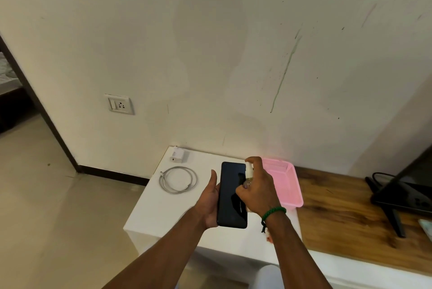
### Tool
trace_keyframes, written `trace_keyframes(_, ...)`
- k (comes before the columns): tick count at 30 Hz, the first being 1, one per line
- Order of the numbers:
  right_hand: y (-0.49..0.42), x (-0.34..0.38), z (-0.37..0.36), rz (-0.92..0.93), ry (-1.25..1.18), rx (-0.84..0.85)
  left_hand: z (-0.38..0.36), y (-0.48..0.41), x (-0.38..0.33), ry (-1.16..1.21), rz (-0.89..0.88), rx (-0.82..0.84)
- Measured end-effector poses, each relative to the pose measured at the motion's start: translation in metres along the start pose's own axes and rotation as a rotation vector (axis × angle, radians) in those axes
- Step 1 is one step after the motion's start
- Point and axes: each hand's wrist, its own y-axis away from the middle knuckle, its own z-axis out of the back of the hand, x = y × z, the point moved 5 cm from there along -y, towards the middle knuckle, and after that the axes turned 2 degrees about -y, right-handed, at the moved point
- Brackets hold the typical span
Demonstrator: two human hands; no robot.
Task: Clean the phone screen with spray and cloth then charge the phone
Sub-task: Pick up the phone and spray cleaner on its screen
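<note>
Bare white tabletop [149,214] near-left is passable; coiled cable [178,179] and charger brick [178,155] sit far-left, pink basket [286,186] blocks right.

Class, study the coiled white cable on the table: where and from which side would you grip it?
The cable lies flat on the white table, top exposed; probably pinch the bundled strands at its left side from above.

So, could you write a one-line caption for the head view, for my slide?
Left hand holds the phone screen up while the right hand aims a spray bottle at it.
</note>
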Motion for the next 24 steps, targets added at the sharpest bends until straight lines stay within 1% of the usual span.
trace_keyframes(4, 0.001, -0.002, -0.009, -0.021, -0.017, 0.035, 0.001, 0.0, 0.0, 0.0, -0.007, 0.007)
trace_keyframes(10, 0.001, -0.003, -0.016, -0.046, 0.044, 0.062, 0.004, 0.0, -0.001, 0.011, -0.019, 0.004)
trace_keyframes(19, -0.004, -0.006, -0.001, -0.015, 0.084, -0.016, 0.004, 0.003, -0.005, -0.008, -0.004, 0.012)
trace_keyframes(24, 0.002, -0.013, 0.008, -0.013, 0.115, -0.036, 0.001, 0.003, -0.008, 0.011, -0.014, 0.064)
